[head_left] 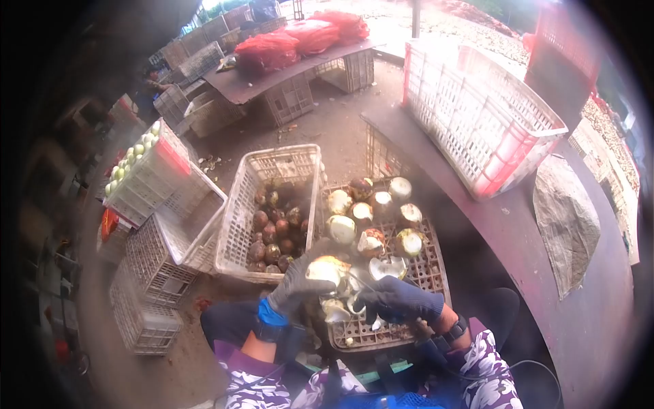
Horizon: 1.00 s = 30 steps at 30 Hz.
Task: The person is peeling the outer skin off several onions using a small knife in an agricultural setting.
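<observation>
My left hand [294, 285], in a grey glove, is closed around a partly peeled onion [328, 270] with a pale, bare side and a brownish edge. My right hand [398, 300], in a dark glove, is closed just to the right of it. A thin, dark, knife-like tool [355, 278] extends from the right fingers toward the onion; its handle is hidden. Both hands are above an upturned plastic crate [430, 273]. Several part-peeled onions [342, 230] stand on its far half. Curved white peelings [388, 268] lie around the hands.
A white crate [230, 238] of brown-skinned onions [269, 232] stands left of the work crate. Stacked crates [153, 262], one holding pale onions [129, 160], rise farther left. On the right, a table [494, 228] bears a large crate [470, 116] and a sack [567, 221]. Red bags [300, 41] lie behind.
</observation>
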Each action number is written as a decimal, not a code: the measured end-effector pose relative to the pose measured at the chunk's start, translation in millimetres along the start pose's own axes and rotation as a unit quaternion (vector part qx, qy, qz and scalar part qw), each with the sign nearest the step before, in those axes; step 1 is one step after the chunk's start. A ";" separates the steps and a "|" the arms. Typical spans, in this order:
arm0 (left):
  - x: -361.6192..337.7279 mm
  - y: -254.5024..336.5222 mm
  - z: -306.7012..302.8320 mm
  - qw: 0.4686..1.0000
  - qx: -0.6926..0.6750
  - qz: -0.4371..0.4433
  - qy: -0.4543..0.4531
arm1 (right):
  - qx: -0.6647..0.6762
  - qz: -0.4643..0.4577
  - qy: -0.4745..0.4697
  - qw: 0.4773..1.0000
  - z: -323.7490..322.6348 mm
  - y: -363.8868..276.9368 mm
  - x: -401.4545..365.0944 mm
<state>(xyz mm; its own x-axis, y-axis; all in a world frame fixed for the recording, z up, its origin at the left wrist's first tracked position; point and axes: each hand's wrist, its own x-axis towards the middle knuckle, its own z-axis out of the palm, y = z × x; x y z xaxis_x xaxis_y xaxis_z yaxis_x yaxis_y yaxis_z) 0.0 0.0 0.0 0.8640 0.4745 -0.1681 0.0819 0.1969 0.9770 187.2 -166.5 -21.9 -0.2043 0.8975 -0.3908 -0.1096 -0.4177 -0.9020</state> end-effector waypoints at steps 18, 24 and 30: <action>8.1 -35.2 10.3 0.966 -0.254 -0.039 0.039 | -0.069 -0.237 0.254 0.935 25.3 -5.2 18.0; 5.7 -39.6 24.8 0.950 -0.302 -0.074 0.001 | -0.088 -0.239 0.212 0.943 13.2 2.1 17.8; 2.8 -37.6 27.5 0.959 -0.273 -0.049 -0.065 | -0.279 -0.306 0.247 0.876 10.6 2.9 23.1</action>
<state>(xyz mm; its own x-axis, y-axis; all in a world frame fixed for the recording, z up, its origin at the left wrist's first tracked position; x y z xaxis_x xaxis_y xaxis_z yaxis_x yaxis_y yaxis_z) 13.0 -29.7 -33.6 0.9229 0.3268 -0.2035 -0.0755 0.6719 0.7368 171.8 -148.5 -31.5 0.1886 0.9386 0.2889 0.4686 0.1725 -0.8664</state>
